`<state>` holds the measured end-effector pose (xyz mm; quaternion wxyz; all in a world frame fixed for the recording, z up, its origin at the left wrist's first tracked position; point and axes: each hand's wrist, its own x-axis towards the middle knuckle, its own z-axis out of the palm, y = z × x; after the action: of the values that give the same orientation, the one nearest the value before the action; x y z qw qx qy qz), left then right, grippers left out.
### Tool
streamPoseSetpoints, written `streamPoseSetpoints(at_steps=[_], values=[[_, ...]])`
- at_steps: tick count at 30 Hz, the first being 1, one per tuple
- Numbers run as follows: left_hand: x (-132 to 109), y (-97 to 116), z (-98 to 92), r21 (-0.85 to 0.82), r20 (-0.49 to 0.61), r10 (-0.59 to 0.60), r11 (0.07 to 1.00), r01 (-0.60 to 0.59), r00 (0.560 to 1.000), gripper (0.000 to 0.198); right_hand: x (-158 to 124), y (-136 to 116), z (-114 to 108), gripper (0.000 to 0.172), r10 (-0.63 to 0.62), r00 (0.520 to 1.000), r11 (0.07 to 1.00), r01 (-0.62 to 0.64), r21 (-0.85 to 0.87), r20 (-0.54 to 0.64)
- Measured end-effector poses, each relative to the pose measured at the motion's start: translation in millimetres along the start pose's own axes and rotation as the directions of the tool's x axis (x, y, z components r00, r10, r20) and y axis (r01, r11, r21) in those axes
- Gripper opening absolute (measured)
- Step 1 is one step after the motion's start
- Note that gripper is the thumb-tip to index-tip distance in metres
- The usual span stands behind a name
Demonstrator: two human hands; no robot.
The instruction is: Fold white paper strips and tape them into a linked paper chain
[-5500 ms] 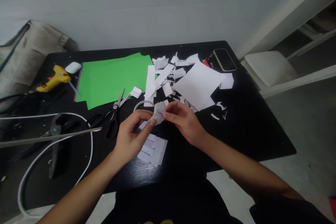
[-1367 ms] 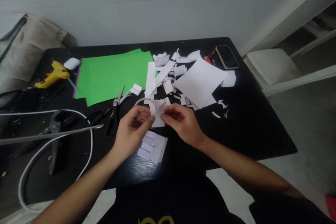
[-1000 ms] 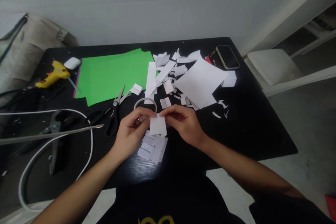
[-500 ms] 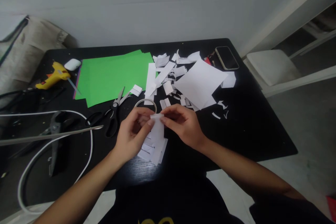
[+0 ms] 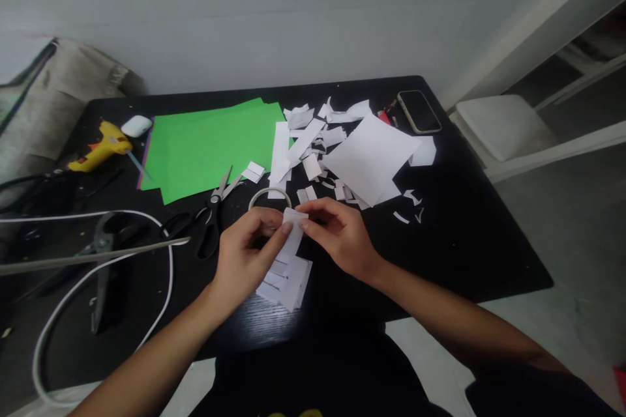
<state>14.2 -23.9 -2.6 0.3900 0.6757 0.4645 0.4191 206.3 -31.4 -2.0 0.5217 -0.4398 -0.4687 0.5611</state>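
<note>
A narrow white paper strip is held up between both hands, its top edge folded over. My left hand pinches the strip's left side between thumb and fingers. On the right edge near the fold, my right hand grips it with thumb and forefinger. Beneath lies a small stack of white paper pieces, some with dark lines on them. Just beyond my left fingers is a pale ring, probably a tape roll, partly hidden. Black-handled scissors lie open to the left.
Green sheets lie at the back left, beside a yellow glue gun and a white case. White scraps and a large white sheet spread behind my hands. A phone sits back right; a white cable loops left.
The strip has tilted, its top leaning slightly to the right, and the fold at its top shows more. Both hands keep their pinch. The view has shifted slightly.
</note>
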Motion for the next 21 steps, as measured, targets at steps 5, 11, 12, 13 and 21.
streamPoseSetpoints(at_steps=[5, 11, 12, 13, 21], values=[[1.4, 2.9, -1.0, 0.003, 0.003, 0.017, 1.000, -0.017, 1.000, 0.010, -0.2, -0.4, 2.1, 0.017, 0.028, 1.000, 1.000, -0.028, 0.009, 0.000], [1.7, 4.6, -0.5, 0.035, 0.014, 0.055, 0.998, -0.055, 0.998, 0.012, 0.3, 0.5, 2.3, 0.021, 0.031, 0.999, 0.999, -0.033, -0.037, -0.035], [1.4, 4.4, -0.3, 0.041, 0.011, 0.054, 0.998, -0.055, 0.998, 0.012, 0.2, 0.6, 2.2, 0.020, 0.028, 0.999, 0.998, -0.030, -0.048, -0.039], [0.9, 4.2, -0.1, 0.044, 0.007, 0.051, 0.998, -0.051, 0.999, 0.012, 0.1, 0.7, 2.2, 0.020, 0.026, 0.999, 0.998, -0.028, -0.059, -0.042], [-2.5, -1.3, 2.8, -0.028, -0.031, 0.026, 0.999, -0.027, 0.999, 0.011, -1.5, 1.9, 2.5, 0.018, 0.001, 0.999, 0.999, -0.003, -0.049, -0.041]])
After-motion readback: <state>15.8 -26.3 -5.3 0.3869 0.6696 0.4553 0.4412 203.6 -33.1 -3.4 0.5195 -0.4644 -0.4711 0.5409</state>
